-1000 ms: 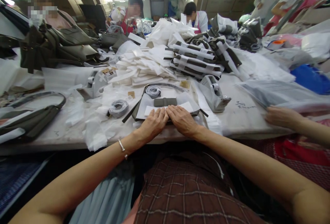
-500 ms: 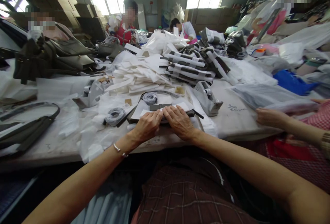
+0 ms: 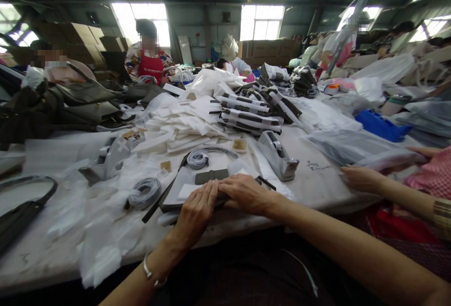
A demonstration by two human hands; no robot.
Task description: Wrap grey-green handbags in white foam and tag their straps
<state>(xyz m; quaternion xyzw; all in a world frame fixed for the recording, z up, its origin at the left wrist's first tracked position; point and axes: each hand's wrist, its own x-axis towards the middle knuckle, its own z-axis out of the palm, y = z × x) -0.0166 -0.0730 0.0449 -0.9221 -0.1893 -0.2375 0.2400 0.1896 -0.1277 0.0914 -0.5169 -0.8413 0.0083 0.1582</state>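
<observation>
A dark olive handbag (image 3: 212, 176) lies flat at the table's near edge, partly covered with white paper (image 3: 186, 191). My left hand (image 3: 198, 209) presses on its near edge, fingers together and curled over. Right beside it, my right hand (image 3: 244, 194) is closed over the same edge, its fingertips touching my left fingers. What lies under both hands is hidden. A wrapped grey coil (image 3: 197, 159) rests on the bag's far part, inside the curve of its handle (image 3: 225, 151). Another wrapped coil (image 3: 144, 193) sits on the table to the left.
Tape dispensers (image 3: 278, 155) stand to the right and left of the bag. Behind are piled white paper sheets (image 3: 183, 122) and wrapped dark bundles (image 3: 250, 120). A co-worker's hand (image 3: 361, 179) holds a plastic-covered package (image 3: 352, 146) at right. Dark handbags (image 3: 84, 99) fill the far left.
The view has tilted up, so the table sits lower in the picture. My hands stay on the bag's near edge, with the fingers closer together, and more of the dark piece on the bag shows.
</observation>
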